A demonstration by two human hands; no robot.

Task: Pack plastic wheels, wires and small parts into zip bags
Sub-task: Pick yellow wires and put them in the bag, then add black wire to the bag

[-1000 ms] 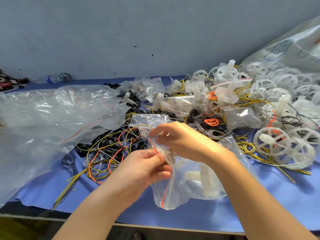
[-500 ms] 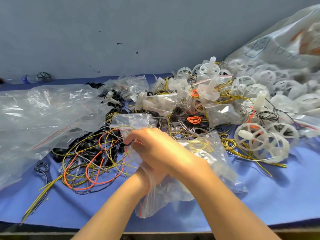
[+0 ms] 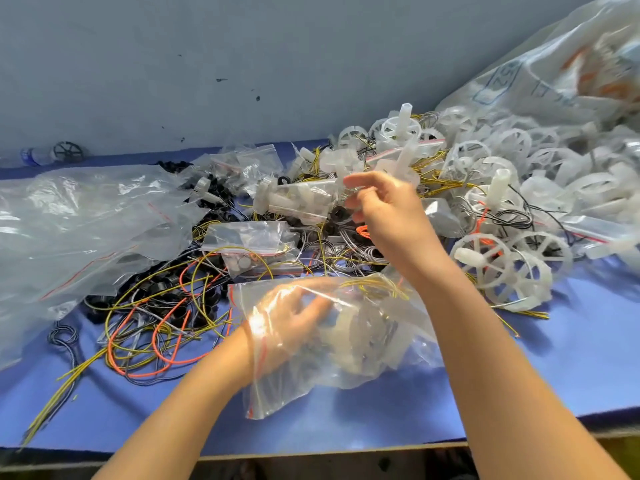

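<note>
- The blue cloth-covered table [image 3: 571, 358] runs across my view, with a grey wall behind it.
- A large crumpled clear plastic sheet [image 3: 86, 220] covers the left side. One big clear sack of white wheels [image 3: 571, 81] slumps at the far right.
- Loose white plastic spoked wheels [image 3: 502, 271] spill from the sack towards the middle, too many and too overlapped for me to count.
- A tangle of yellow, orange and black wires [image 3: 156, 323] lies near left, over small black rings [image 3: 162, 289].
- The clear zip bag with a red seal line [image 3: 363, 341] lies near the centre, its mouth to the left, with white parts and yellow wire inside.
- My left hand [image 3: 291, 323] is inside that bag, forearm coming in from near left. Through the plastic its fingers look fairly straight and spread, gripping nothing I can make out.
- My right hand [image 3: 388, 209] is raised over the far pile, wrist bent, index finger out and the others curled. I cannot tell whether it holds or touches anything.
- One packed clear bag of white parts [image 3: 298, 202] lies just left of those fingertips.
- One small zip bag of small parts [image 3: 252, 244] sits between it and the open bag.
</note>
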